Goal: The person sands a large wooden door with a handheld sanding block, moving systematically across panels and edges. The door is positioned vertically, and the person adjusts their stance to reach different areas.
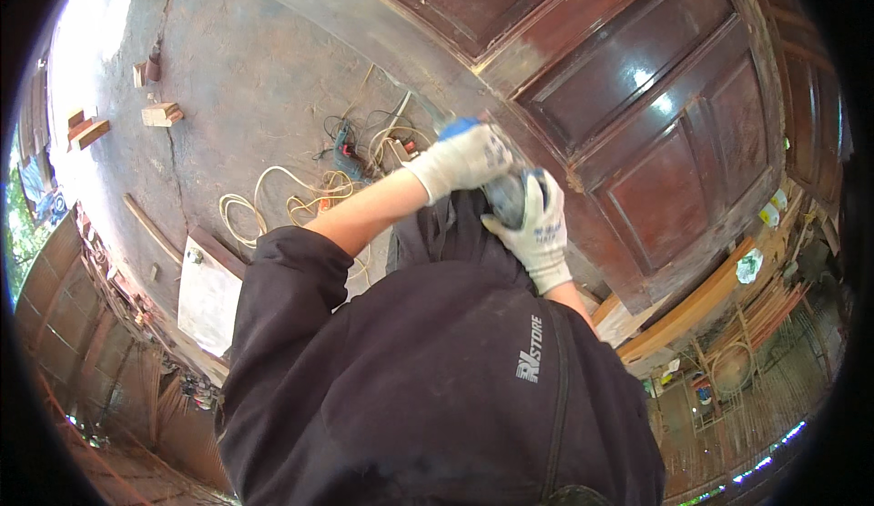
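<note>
A blue and dark grey hand-held power tool (pixel 507 200) is gripped between my two gloved hands, at the near edge of a dark red-brown panelled door (pixel 628 96). My left hand (pixel 469 158), in a white glove, is closed over its far part, where blue shows beside the fingers. Around its near, rounded body wraps my right hand (pixel 539 233), also in a white glove. The hands hide much of the tool, so its exact kind and whether it touches the wood cannot be made out.
A teal corded drill (pixel 344 153) lies on the concrete floor left of my hands, among tangled cables and a pale cord coil (pixel 238 219). Farther left are wood blocks (pixel 162 114), a stick (pixel 150 228) and a white board (pixel 208 296). Timber planks (pixel 696 304) lie at the right.
</note>
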`<control>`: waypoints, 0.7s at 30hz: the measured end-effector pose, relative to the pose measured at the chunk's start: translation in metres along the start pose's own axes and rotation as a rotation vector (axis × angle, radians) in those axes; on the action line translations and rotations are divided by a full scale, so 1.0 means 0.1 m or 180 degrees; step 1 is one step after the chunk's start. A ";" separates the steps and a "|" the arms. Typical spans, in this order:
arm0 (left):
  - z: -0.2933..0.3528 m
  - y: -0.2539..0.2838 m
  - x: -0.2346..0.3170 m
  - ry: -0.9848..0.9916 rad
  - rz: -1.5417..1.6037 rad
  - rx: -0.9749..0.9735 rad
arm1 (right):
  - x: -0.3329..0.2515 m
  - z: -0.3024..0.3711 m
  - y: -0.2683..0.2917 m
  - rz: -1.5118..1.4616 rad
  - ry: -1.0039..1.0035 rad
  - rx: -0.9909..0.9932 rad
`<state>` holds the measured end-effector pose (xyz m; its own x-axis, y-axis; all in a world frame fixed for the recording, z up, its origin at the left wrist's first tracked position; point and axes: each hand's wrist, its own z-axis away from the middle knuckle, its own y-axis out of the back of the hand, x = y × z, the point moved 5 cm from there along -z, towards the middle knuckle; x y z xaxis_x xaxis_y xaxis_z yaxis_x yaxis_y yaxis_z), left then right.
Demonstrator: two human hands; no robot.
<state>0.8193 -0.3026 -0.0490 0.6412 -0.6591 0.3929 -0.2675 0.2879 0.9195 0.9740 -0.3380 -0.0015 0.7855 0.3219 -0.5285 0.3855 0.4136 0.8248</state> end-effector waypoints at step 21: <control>-0.29 0.39 -0.59 0.0202 -0.0095 -0.0553 | 0.01 -0.74 0.17 0.0023 -0.0397 -0.0396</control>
<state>0.7923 -0.2323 -0.0365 0.6926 -0.6255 0.3592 -0.1231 0.3882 0.9133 0.9460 -0.2676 -0.0028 0.8450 0.2201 -0.4873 0.3228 0.5165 0.7931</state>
